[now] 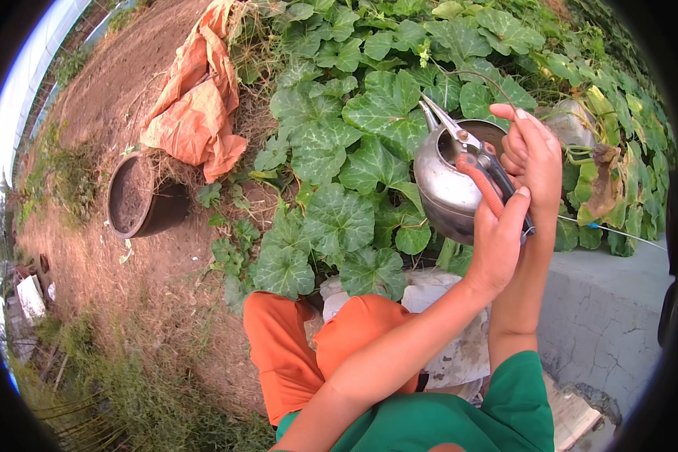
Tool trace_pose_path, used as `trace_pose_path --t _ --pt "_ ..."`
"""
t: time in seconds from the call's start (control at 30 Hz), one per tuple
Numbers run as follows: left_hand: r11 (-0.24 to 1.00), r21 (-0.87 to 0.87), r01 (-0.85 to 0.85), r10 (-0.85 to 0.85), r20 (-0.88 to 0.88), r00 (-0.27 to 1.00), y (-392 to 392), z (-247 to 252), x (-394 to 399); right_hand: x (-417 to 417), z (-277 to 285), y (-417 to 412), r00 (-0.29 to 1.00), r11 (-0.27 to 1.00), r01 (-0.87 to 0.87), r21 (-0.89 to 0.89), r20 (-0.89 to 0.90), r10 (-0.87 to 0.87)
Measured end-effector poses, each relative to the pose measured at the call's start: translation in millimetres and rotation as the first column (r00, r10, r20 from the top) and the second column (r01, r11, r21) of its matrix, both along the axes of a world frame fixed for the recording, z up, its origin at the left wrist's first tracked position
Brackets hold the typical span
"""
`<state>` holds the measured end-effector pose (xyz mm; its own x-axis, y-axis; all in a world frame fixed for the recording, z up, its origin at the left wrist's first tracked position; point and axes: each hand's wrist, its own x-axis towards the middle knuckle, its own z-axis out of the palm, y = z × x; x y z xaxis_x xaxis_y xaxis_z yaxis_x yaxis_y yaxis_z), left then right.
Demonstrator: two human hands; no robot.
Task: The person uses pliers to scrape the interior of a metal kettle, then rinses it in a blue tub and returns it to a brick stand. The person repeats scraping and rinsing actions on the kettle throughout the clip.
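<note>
In my left hand [496,247] is a pair of garden shears [466,140] with orange and dark handles. The blades point up and to the left across the mouth of a dented metal kettle [447,189]. My right hand [532,155] is just above and beyond the left, fingers curled. Its thumb and forefinger pinch the end of a thin brown strand [489,80], which arcs left over the leaves; I cannot tell whether it is stem or wire. Broad green squash-like leaves [339,217] spread behind and beside the kettle. What supports the kettle is hidden.
A dark round tub [172,210] of soil stands on dry ground at left, below a crumpled orange sheet [195,113]. Pale stones [455,353] lie by my knees. To the right are a cracked concrete ledge [604,294] and a thin white line [627,233].
</note>
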<state>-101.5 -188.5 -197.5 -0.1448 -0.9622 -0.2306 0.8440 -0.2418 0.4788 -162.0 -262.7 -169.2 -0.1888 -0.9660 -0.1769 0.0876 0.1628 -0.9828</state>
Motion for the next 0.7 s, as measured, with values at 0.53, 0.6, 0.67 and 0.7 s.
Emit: trace_pose_path --t 0.53,0.6,0.67,0.7 --pt "1.0 0.017 -0.024 0.023 0.032 0.999 -5.6 2.7 6.7 6.8 -4.8 -6.9 0.998 0.999 -0.044 -0.014 0.054 0.044" --pt "1.0 0.018 -0.019 0.019 0.033 0.999 -4.0 0.8 5.8 5.3 -6.3 -5.9 0.997 0.999 -0.052 -0.006 0.051 0.052" --pt "1.0 0.019 -0.017 0.016 0.05 0.999 -2.8 2.0 5.2 2.5 -7.1 -5.5 0.996 0.998 -0.064 0.002 0.056 0.064" --pt "1.0 0.018 -0.02 0.019 0.052 0.998 -2.6 2.4 4.4 1.7 -7.1 -5.4 0.997 0.998 -0.065 0.0 0.051 0.065"
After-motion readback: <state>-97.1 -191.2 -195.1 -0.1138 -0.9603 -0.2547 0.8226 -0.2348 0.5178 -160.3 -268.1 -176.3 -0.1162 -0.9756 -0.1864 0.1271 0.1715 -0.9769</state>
